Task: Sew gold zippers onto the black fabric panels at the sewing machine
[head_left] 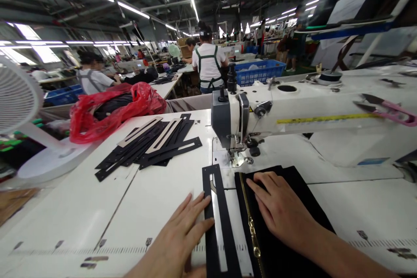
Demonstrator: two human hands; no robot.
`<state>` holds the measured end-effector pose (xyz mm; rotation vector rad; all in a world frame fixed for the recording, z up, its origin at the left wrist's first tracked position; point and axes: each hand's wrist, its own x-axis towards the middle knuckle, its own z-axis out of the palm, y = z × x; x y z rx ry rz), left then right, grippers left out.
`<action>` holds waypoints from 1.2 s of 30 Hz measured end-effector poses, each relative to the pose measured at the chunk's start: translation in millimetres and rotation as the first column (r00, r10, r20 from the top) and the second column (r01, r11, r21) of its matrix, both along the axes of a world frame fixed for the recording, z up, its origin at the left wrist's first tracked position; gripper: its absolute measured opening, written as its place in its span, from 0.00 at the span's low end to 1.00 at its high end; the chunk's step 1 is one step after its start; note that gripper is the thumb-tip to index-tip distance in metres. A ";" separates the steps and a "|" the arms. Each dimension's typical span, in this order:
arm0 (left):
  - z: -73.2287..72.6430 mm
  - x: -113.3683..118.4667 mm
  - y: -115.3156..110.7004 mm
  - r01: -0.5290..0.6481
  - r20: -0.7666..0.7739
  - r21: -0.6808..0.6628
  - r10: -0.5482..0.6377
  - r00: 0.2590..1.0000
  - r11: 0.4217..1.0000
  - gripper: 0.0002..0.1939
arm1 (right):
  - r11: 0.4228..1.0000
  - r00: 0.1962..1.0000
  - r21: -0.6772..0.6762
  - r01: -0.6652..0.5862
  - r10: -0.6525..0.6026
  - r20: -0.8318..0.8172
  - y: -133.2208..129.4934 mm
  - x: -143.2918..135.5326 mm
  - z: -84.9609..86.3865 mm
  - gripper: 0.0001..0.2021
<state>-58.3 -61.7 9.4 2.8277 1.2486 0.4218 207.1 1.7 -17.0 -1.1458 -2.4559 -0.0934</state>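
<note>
My left hand (182, 234) lies flat on the white table with its fingertips on the left bar of a black rectangular frame piece (223, 221). My right hand (276, 208) presses flat on a black fabric panel (302, 195) that carries a gold zipper (250, 221) along its left edge. Both pieces lie just in front of the presser foot (235, 158) of the white sewing machine (293, 108). Neither hand grips anything.
A pile of black frame cutouts (153, 143) lies on the table at left, behind it a red plastic bag (114, 108). A white fan (19, 100) stands at far left. Pink thread snips (391, 110) rest on the machine arm. Other workers stand at benches beyond.
</note>
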 end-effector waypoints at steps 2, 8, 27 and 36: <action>-2.9 1.5 5.2 -0.005 0.016 -0.014 0.005 1.000 1.000 0.22 | 1.000 1.000 -0.013 0.002 -0.001 0.016 0.6 -0.3 0.2 0.18; -8.4 1.1 15.3 0.041 0.017 -0.055 -0.040 0.999 0.998 0.25 | 0.999 0.998 -0.052 -0.009 0.012 0.067 8.5 -0.4 1.8 0.21; -14.2 42.4 56.7 0.003 0.300 0.325 -0.106 0.948 0.946 0.14 | 0.995 0.996 0.063 -0.075 0.072 0.053 -4.9 -5.7 -6.0 0.22; -21.2 56.4 68.3 0.091 0.096 0.142 -0.106 0.990 0.986 0.14 | 0.983 0.984 0.061 -0.173 0.170 0.060 -0.4 3.4 -5.0 0.28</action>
